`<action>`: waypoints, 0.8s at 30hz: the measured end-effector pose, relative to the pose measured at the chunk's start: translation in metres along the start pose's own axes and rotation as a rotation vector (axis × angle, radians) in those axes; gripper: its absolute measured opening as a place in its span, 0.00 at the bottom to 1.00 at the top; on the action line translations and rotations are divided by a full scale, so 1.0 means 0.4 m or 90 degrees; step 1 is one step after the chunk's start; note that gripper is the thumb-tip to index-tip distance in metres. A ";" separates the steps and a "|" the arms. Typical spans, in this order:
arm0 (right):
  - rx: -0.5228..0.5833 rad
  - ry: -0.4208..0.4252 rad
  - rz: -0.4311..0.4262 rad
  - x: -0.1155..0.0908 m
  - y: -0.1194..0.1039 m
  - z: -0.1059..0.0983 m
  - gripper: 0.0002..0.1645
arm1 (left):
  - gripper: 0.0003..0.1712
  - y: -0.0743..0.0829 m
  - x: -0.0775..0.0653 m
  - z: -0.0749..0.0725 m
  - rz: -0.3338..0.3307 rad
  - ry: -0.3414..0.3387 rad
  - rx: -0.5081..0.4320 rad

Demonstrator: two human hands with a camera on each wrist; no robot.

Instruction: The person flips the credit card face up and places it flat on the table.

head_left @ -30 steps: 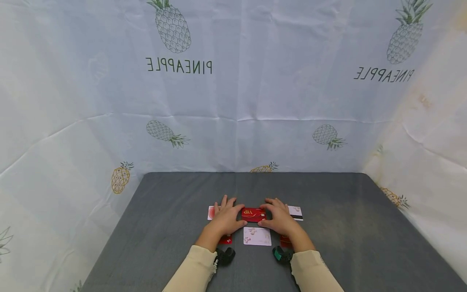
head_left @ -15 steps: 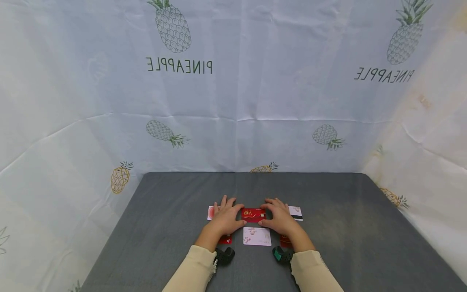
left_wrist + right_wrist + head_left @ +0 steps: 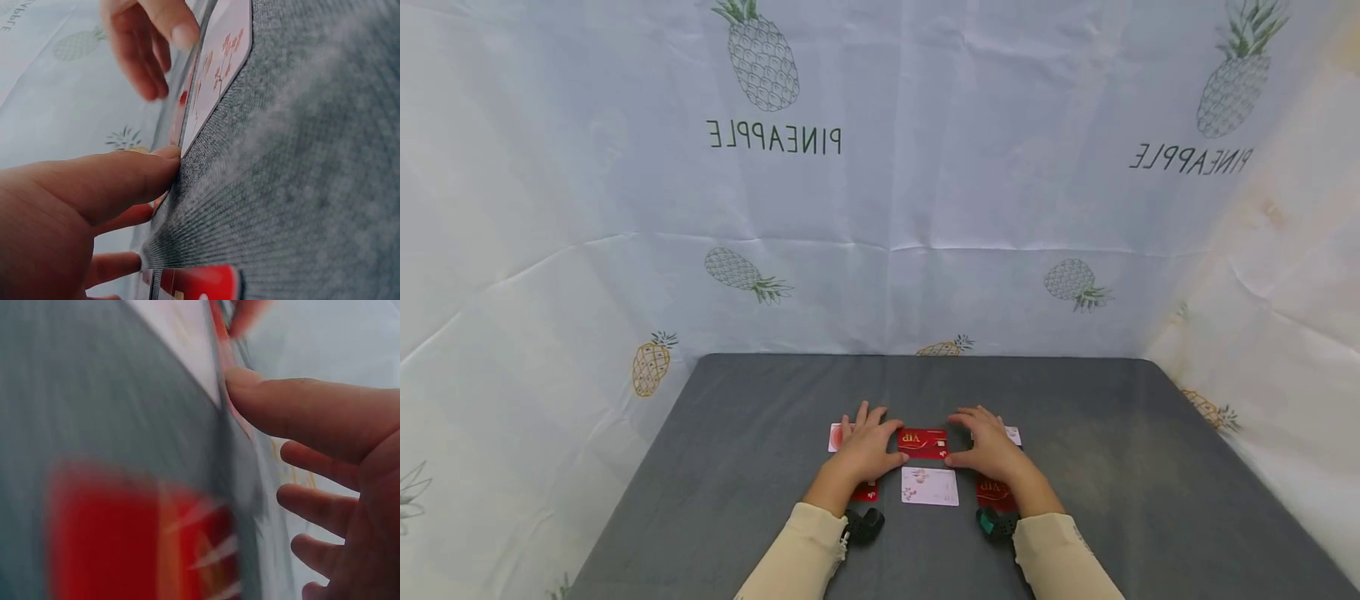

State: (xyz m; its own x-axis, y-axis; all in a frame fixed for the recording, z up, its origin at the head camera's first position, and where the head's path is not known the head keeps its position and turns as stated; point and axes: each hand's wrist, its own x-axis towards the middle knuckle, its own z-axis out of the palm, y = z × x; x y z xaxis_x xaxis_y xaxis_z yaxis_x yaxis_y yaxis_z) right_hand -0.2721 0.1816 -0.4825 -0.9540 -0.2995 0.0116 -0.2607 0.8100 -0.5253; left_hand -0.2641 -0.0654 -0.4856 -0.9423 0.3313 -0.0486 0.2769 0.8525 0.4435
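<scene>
In the head view a red VIP card (image 3: pixel 922 443) lies flat in the middle of the far row. At its left edge rest the thumb and forefinger of my left hand (image 3: pixel 867 446), the other fingers spread out. My right hand (image 3: pixel 988 450) hovers by the card's right edge, thumb and fingers apart, nothing between them. Nearer to me lies a white card with pink flowers (image 3: pixel 929 486). The left wrist view shows that white card (image 3: pixel 222 62) beyond my left thumb. In the right wrist view, my right hand (image 3: pixel 331 456) has its fingers loosely spread.
Partly under my hands lie a white card with a red circle (image 3: pixel 836 437) and another white card (image 3: pixel 1013 435). Below these are two red cards, one left (image 3: pixel 866 492), one right (image 3: pixel 995 493). A pineapple-print cloth (image 3: pixel 880 192) hangs behind the dark table (image 3: pixel 1075 400).
My right hand has drawn slightly right, off the red VIP card's edge, uncovering more of the lower right red card. The left hand stays put. The head view shifts slightly.
</scene>
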 end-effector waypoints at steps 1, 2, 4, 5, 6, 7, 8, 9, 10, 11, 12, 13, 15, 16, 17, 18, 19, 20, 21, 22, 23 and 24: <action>-0.004 0.003 -0.005 -0.003 0.014 -0.012 0.41 | 0.34 0.001 0.000 0.000 0.001 0.001 0.000; -0.005 0.006 -0.005 -0.007 0.028 -0.024 0.42 | 0.35 0.001 0.001 -0.001 0.002 0.004 -0.001; -0.011 0.015 -0.009 -0.015 0.062 -0.047 0.42 | 0.35 0.003 -0.001 0.000 0.004 0.006 -0.006; -0.012 0.019 -0.009 -0.021 0.079 -0.057 0.43 | 0.35 0.004 -0.001 0.000 0.004 0.007 -0.009; -0.015 0.022 -0.006 -0.027 0.096 -0.068 0.43 | 0.35 0.005 -0.002 -0.001 0.005 0.007 -0.012; -0.021 0.022 -0.002 -0.034 0.113 -0.077 0.43 | 0.35 0.007 -0.003 -0.001 0.006 0.007 -0.016; -0.023 0.021 0.009 -0.041 0.127 -0.085 0.43 | 0.35 0.010 -0.004 -0.002 0.010 0.008 -0.016; -0.029 0.019 0.015 -0.048 0.141 -0.093 0.44 | 0.35 0.014 -0.004 -0.003 0.013 0.008 -0.016; -0.029 0.016 0.028 -0.055 0.153 -0.098 0.44 | 0.35 0.017 -0.004 -0.002 0.017 0.008 -0.013; -0.029 0.013 0.041 -0.060 0.162 -0.102 0.45 | 0.35 0.020 -0.003 -0.002 0.023 0.011 -0.013; -0.029 0.011 0.053 -0.064 0.169 -0.106 0.45 | 0.35 0.025 -0.002 -0.003 0.029 0.013 -0.014; -0.029 0.010 0.064 -0.067 0.174 -0.108 0.45 | 0.35 0.029 -0.001 -0.003 0.037 0.016 -0.016; -0.020 0.014 0.086 -0.069 0.178 -0.113 0.45 | 0.35 0.041 0.003 -0.003 0.049 0.018 -0.020; -0.016 0.017 0.095 -0.070 0.178 -0.113 0.43 | 0.35 0.048 0.005 -0.003 0.055 0.016 -0.024; -0.015 0.020 0.100 -0.070 0.178 -0.113 0.42 | 0.35 0.055 0.008 -0.003 0.062 0.016 -0.027; -0.019 0.023 0.096 -0.070 0.178 -0.113 0.40 | 0.35 0.063 0.010 -0.003 0.066 0.014 -0.026; -0.022 0.025 0.093 -0.071 0.177 -0.112 0.38 | 0.35 0.071 0.013 -0.001 0.070 0.011 -0.024; -0.024 0.027 0.087 -0.071 0.176 -0.110 0.36 | 0.35 0.080 0.016 0.001 0.074 0.008 -0.018; -0.026 0.028 0.083 -0.072 0.175 -0.108 0.34 | 0.35 0.089 0.020 0.002 0.079 0.006 -0.014; -0.027 0.025 0.073 -0.074 0.173 -0.106 0.32 | 0.35 0.099 0.023 0.004 0.084 0.004 -0.009; -0.027 0.025 0.068 -0.076 0.172 -0.104 0.31 | 0.35 0.109 0.027 0.006 0.091 0.003 0.000; -0.025 0.023 0.061 -0.077 0.170 -0.102 0.31 | 0.35 0.118 0.032 0.009 0.097 0.002 0.009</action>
State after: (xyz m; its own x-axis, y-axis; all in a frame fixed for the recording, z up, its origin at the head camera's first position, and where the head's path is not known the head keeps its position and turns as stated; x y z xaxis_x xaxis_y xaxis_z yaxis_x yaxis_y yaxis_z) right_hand -0.2664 0.2664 -0.4840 -0.9795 -0.2015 -0.0063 -0.1724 0.8532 -0.4922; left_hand -0.2625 -0.0193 -0.4685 -0.8898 0.4560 0.0203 0.4190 0.7983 0.4326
